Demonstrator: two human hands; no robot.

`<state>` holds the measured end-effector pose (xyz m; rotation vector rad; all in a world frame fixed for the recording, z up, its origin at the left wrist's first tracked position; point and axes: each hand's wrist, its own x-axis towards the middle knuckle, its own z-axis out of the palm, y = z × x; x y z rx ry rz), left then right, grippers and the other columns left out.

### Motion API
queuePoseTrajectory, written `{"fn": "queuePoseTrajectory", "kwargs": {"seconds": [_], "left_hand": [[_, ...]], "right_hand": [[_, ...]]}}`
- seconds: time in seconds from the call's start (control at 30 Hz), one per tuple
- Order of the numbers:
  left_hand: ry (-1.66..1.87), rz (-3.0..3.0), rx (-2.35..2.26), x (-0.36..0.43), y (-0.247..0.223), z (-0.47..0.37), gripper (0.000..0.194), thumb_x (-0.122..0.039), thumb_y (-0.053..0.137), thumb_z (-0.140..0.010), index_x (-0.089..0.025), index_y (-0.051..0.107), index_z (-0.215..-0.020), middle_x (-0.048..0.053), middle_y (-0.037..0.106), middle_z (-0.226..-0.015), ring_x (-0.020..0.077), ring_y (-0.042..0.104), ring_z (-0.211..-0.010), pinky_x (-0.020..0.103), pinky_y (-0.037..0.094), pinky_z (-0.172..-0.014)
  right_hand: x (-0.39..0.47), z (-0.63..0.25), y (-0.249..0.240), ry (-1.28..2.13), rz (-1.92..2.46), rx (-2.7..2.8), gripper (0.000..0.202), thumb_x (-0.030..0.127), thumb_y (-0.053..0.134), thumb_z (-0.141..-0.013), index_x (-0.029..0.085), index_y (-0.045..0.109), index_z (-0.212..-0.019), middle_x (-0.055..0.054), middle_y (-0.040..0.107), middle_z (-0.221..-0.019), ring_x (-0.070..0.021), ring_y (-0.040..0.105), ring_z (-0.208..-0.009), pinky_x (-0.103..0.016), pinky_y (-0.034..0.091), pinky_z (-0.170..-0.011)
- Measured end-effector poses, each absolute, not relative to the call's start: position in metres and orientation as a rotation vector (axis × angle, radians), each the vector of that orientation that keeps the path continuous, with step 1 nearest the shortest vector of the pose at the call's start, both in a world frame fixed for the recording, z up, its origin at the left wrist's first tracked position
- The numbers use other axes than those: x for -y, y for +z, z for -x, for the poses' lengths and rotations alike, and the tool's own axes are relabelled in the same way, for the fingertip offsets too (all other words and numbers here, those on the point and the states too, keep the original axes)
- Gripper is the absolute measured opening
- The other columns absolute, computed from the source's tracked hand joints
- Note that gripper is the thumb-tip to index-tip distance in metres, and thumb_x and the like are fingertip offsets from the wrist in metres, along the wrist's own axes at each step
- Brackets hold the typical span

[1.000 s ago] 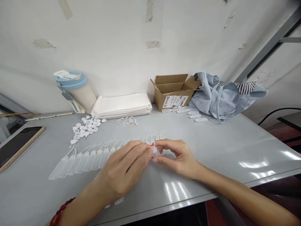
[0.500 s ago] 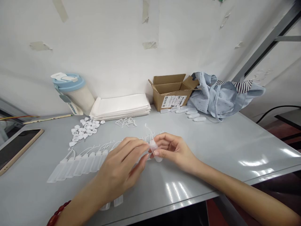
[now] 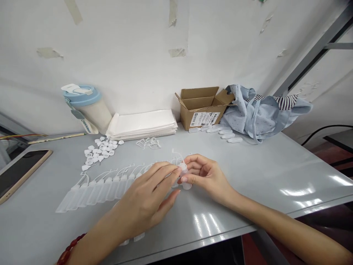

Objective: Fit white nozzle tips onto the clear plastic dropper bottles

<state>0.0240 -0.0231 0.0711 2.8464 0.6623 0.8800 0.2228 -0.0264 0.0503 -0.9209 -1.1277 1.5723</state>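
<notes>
One bottle (image 3: 186,186) is gripped by the right hand (image 3: 211,178) midway between the worktop's (image 3: 248,165) front and back edges; the loose left hand (image 3: 149,198) touches its top. Perhaps two half-hidden bottles (image 3: 139,237) lie nearer the front.

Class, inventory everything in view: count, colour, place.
Wall: one, white, behind
Table: one, grey, below
Box: one, brown, back
Bag: one, blue, beside box
Tumbler: one, blue, cream, left
Phone: one, black, gold, left
Cable: one, black, right
Sheet stack: one, white, beside tumbler
Strips: several, white, before stack
Caps: many, white, before tumbler
Loose bottles: several, translucent, before box
Bottle row: many, translucent, left centre
Front bottles: two visible, translucent, front
Held bottle: one, translucent, centre
Bracelet: one, red, lower left
Left hand: one, at bottle
Right hand: one, holding bottle
</notes>
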Motion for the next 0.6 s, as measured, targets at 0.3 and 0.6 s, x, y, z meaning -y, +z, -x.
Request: {"fn": "queuePoseTrajectory", "kwargs": {"seconds": [0.3, 0.6], "left_hand": [[0.929, -2.683, -0.64, 0.0238, 0.07, -0.0219, 0.038, -0.006, 0.055, -0.089, -0.011, 0.047, -0.127, 0.012, 0.058, -0.117, 0.0215, 0.049, -0.114, 0.037, 0.048, -0.096], [0.983, -2.859, -0.718, 0.0234, 0.0697, -0.0275, 0.04, -0.017, 0.062, -0.089, -0.004, 0.048, -0.125, 0.017, 0.058, -0.117, 0.0257, 0.052, -0.111, 0.04, 0.051, -0.091]], "right_hand": [[0.0291, -0.2215, 0.0473, 1.474, 0.923, 1.165, 0.033, 0.021, 0.084, -0.063, 0.019, 0.064, -0.089, 0.002, 0.07, -0.073, -0.0129, 0.068, -0.068, -0.025, 0.055, -0.062], [0.0292, -0.2186, 0.0486, 1.463, 0.956, 1.172, 0.031, 0.018, 0.085, -0.06, 0.018, 0.059, -0.077, 0.004, 0.068, -0.067, -0.0092, 0.064, -0.057, -0.02, 0.05, -0.053]]}}
